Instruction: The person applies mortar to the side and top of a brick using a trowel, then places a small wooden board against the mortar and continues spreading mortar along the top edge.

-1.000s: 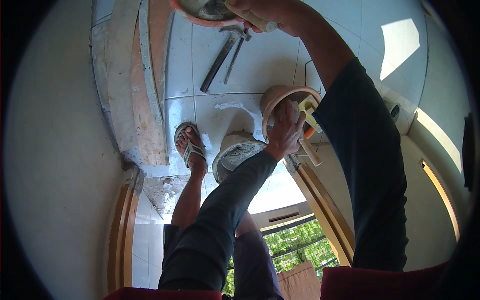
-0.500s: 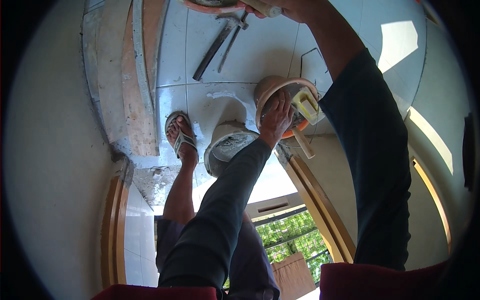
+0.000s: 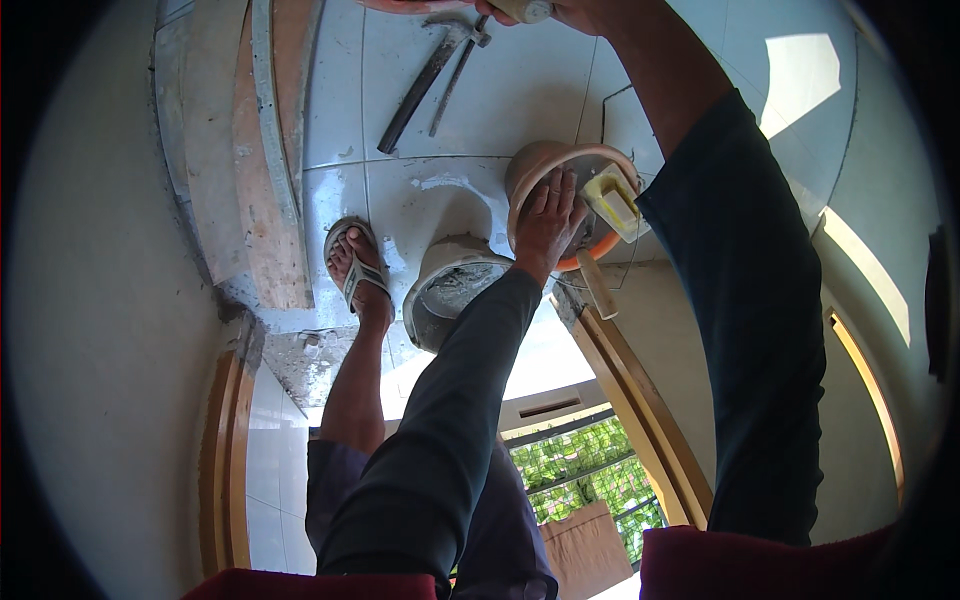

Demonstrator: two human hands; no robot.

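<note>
My left hand point(image 3: 545, 220) reaches into an orange-rimmed bucket point(image 3: 525, 175) of murky grey contents, fingers slightly bent and apart, fingertips partly sunk inside. A yellow-and-white float or sponge block point(image 3: 612, 203) lies on that bucket's rim, beside a pale wooden handle point(image 3: 597, 285). At the top edge my right hand point(image 3: 550, 14) is closed on a wooden tool handle point(image 3: 525, 8), over a pinkish-rimmed container point(image 3: 405, 5); the tool's head is out of frame. A hammer point(image 3: 420, 85) and a thin metal rod point(image 3: 450, 95) lie below it on the tiles. A grey bucket point(image 3: 430, 300) holds wet grey material.
Long boards point(image 3: 255, 170) lie along the left wall point(image 3: 100, 330). My sandalled foot point(image 3: 350, 265) is on the tiled floor point(image 3: 335, 140). Wooden door frames point(image 3: 640, 410) stand at either side below, with a grille and greenery point(image 3: 580, 460) beyond, and a wall point(image 3: 870, 300) on the right.
The floor and buckets have shifted up and left in view. My left hand stays in the orange-rimmed bucket; my right hand has risen further toward the top edge, still holding the handle.
</note>
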